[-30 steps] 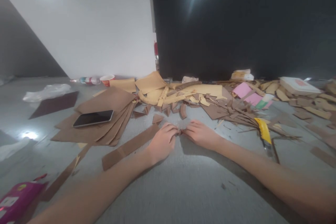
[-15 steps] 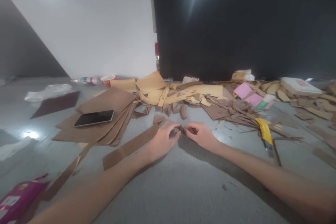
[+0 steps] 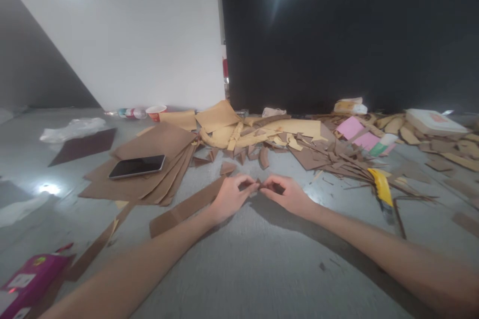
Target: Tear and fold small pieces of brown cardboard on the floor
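My left hand point(image 3: 232, 195) and my right hand point(image 3: 286, 193) meet near the middle of the grey table, fingertips pinched together. Between them they grip a small brown cardboard piece point(image 3: 259, 183), mostly covered by the fingers. Under my left wrist lies a long brown cardboard strip point(image 3: 187, 208). Just beyond the left hand is a small loose cardboard scrap point(image 3: 227, 167), and a curved brown piece point(image 3: 264, 157) rests beyond the fingertips.
At left a phone point(image 3: 136, 166) lies on stacked brown cardboard sheets point(image 3: 112, 190). A purple packet point(image 3: 32, 279) sits front left. Yellow-handled cutter point(image 3: 381, 190) lies right, beside heaped cardboard scraps point(image 3: 318, 152). A white box point(image 3: 436, 122) stands back right.
Both hands stay at nearly the same spot, still pinching the small piece, with slight shifts of the fingers. The whole view has moved a little to the right.
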`<state>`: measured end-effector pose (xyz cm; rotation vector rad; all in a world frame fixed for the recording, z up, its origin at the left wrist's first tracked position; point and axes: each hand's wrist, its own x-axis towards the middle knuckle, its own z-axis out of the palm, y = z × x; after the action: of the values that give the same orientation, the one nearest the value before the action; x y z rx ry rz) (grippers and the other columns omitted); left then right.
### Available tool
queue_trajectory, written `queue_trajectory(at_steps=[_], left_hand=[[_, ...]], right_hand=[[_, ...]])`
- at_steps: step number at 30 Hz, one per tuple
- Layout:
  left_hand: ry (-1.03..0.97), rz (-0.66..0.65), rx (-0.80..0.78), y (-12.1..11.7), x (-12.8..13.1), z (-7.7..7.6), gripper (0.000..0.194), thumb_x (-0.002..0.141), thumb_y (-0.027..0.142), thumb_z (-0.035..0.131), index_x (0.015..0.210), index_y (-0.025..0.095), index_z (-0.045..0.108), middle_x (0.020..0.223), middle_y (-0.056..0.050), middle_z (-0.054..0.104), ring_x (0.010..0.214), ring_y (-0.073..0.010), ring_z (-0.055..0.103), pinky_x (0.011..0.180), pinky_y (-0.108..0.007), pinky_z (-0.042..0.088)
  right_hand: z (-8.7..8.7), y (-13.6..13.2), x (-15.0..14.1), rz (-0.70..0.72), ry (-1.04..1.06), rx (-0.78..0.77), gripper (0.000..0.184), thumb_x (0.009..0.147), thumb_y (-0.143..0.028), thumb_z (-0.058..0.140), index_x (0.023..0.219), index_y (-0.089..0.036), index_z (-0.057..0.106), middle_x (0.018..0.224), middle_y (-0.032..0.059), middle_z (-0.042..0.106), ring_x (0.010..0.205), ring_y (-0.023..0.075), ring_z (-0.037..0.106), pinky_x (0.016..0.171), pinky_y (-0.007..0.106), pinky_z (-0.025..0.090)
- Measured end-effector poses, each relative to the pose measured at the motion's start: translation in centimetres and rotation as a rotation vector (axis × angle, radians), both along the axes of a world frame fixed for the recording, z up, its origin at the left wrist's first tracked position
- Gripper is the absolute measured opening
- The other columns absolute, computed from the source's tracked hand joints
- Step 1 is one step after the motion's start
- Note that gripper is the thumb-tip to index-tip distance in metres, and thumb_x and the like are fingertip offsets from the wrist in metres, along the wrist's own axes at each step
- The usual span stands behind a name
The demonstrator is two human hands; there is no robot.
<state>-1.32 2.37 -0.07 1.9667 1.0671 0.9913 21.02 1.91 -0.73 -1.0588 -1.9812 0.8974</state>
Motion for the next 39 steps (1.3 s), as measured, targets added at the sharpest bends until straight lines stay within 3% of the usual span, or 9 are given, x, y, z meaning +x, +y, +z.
queue_trajectory(at_steps=[10,17,20,28,39], left_hand=[[0.069,0.027,0.165,-0.89,0.18,0.40,0.019,0.100,0.028,0.066,0.083,0.020,0.070,0.083,-0.001,0.070,0.082,-0.0166,0.065,0.074,-0.027,0.049],[0.071,-0.030,0.354,-1.04,0.12,0.05,0.023,0.104,0.028,0.061,0.085,0.020,0.069,0.081,-0.003,0.068,0.087,-0.0199,0.061,0.079,-0.032,0.049],[0.034,-0.040,0.413,-1.03,0.15,-0.10,0.021,0.105,0.028,0.060,0.087,0.020,0.070,0.084,-0.004,0.071,0.090,-0.0208,0.061,0.082,-0.034,0.049],[0.054,-0.012,0.192,-0.87,0.31,0.14,0.021,0.102,0.034,0.062,0.090,0.019,0.070,0.085,-0.003,0.071,0.079,-0.0165,0.065,0.071,-0.028,0.051],[0.071,-0.008,0.157,-0.83,0.36,0.17,0.021,0.102,0.032,0.061,0.089,0.019,0.070,0.081,-0.001,0.069,0.075,-0.0160,0.065,0.068,-0.027,0.050]], right_hand=[[-0.70,0.04,0.29,0.044,0.007,0.015,0.031,0.095,-0.040,0.066,0.072,-0.020,0.060,0.063,-0.0037,0.052,0.060,0.0122,0.045,0.057,0.025,0.035],[-0.66,-0.16,0.30,0.096,-0.022,0.272,0.032,0.100,-0.036,0.061,0.072,-0.020,0.059,0.064,-0.0025,0.051,0.061,0.0129,0.047,0.062,0.027,0.038],[-0.51,-0.26,0.21,0.083,-0.018,0.304,0.033,0.101,-0.036,0.060,0.071,-0.021,0.058,0.064,-0.0022,0.051,0.060,0.0133,0.048,0.061,0.028,0.039],[-0.10,-0.34,0.20,0.022,-0.014,0.186,0.031,0.100,-0.041,0.060,0.077,-0.021,0.064,0.066,-0.0008,0.056,0.061,0.0139,0.050,0.058,0.026,0.040],[-0.13,-0.16,0.27,-0.004,-0.031,0.141,0.029,0.101,-0.043,0.060,0.084,-0.021,0.069,0.075,0.0024,0.067,0.065,0.0157,0.057,0.056,0.026,0.043]])
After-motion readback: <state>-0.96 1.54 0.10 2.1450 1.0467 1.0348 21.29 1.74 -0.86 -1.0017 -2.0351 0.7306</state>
